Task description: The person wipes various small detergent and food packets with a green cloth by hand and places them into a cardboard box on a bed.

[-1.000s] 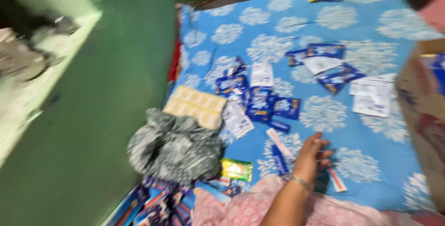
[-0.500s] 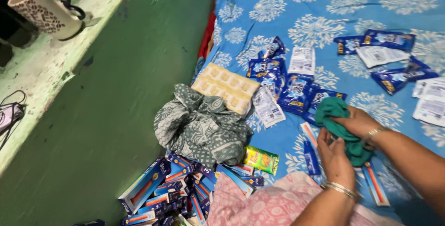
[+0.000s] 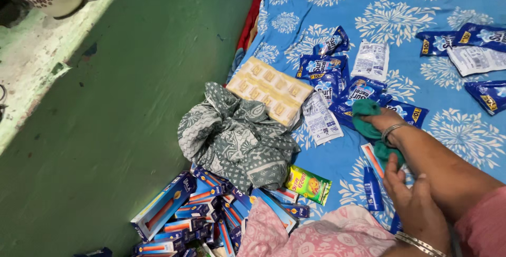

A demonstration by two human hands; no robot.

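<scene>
Your right hand (image 3: 380, 122) fingers grip green cloth (image 3: 365, 117), lower right of frame; left hand (image 3: 416, 204) fingers pinch its lower end.

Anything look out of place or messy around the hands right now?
Yes. The blue cartons lie tumbled in a heap at the bed's edge beside the green floor, not stacked. Blue sachets are strewn at all angles over the sheet. Both hands, right hand and left hand, grip a green cloth. No visible spill or damage.
</scene>
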